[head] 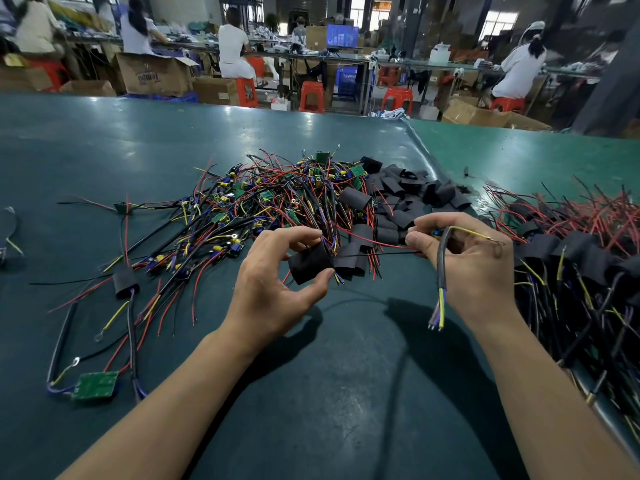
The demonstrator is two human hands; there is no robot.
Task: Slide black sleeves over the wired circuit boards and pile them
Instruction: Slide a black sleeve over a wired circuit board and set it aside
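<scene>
Black sleeve (310, 263) at frame centre, pinched between left hand (277, 289) thumb and fingers. Right hand (464, 261) centre-right grips wired circuit board (437, 233), cable hanging below. Unsleeved boards heap (270, 199) above; sleeved pile (571, 251) at right edge.

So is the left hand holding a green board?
No, the left hand pinches a black sleeve between thumb and fingers.

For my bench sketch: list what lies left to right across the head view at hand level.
Lone sleeved board → pile of bare wired boards → left hand pinching a black sleeve → right hand holding a wired board's cable → finished sleeved pile.
</scene>
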